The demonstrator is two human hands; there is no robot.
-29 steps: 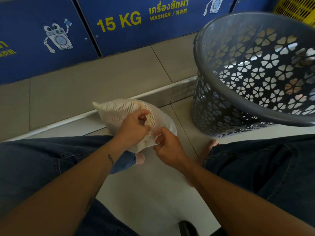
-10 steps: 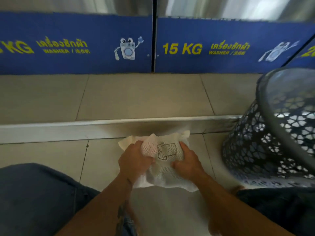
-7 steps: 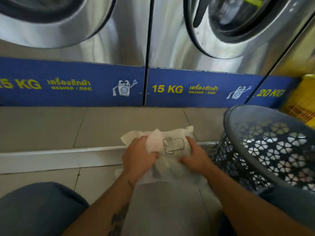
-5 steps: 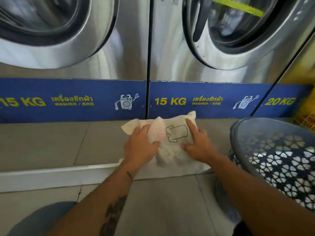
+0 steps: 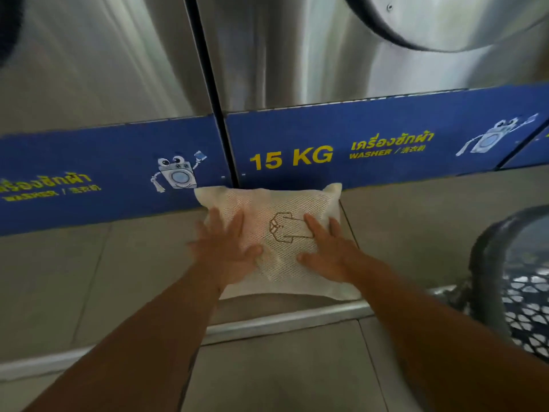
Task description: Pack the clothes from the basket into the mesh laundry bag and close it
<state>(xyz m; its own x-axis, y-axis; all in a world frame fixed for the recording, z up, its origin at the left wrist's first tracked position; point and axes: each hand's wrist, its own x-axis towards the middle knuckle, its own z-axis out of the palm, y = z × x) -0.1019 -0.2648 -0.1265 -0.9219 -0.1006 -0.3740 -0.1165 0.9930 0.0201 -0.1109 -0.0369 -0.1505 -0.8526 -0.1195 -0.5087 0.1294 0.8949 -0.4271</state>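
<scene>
The cream mesh laundry bag [image 5: 276,203] lies stuffed and pillow-shaped on the raised tiled step, its far edge against the blue washer panel. A brown shirt outline is printed on its top. My left hand [image 5: 225,248] rests flat on the bag's left side, fingers spread. On the right side my right hand [image 5: 326,248] lies flat as well, fingers spread. Neither hand grips the fabric. The grey perforated laundry basket [image 5: 487,263] stands at the right edge, only partly in view; its inside is not visible.
Two steel washing machines [image 5: 297,55] with blue "15 KG" panels [image 5: 386,150] rise directly behind the bag. A metal strip [image 5: 282,321] edges the step. Lower floor tiles [image 5: 282,376] lie below it.
The bag went from the lower floor up onto the step, against the blue panel. Both hands went from gripping the bag to lying flat on it. The view moved closer.
</scene>
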